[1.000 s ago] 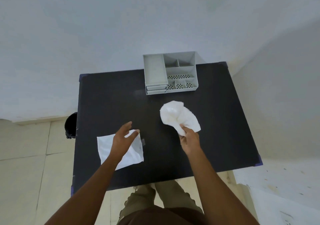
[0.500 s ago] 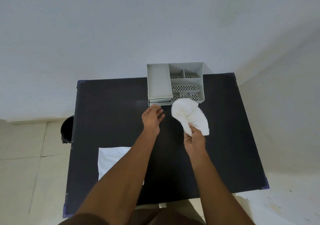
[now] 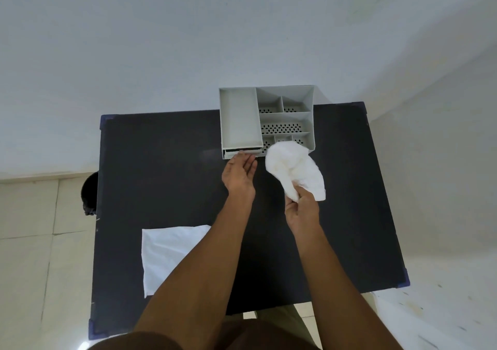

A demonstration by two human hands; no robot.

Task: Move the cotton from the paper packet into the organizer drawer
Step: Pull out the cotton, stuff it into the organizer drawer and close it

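My right hand [image 3: 302, 211] grips the lower end of a fluffy white wad of cotton [image 3: 293, 168], which hangs in the air just in front of the grey organizer [image 3: 239, 118]. The organizer stands at the far edge of the black table [image 3: 166, 174]. My left hand [image 3: 239, 173] has its fingertips at the front of the small drawer [image 3: 242, 151] at the organizer's lower left; the drawer looks pulled out only a crack. The flat white paper packet [image 3: 166, 252] lies near the table's front left, partly hidden by my left forearm.
The organizer has a long plain tray on the left and several perforated compartments [image 3: 285, 127] on the right. A black bin [image 3: 90, 193] stands on the tiled floor left of the table. White walls rise behind and to the right.
My left hand left the paper packet and reached forward to the organizer's drawer front. My right hand carried the cotton forward, close to the organizer.
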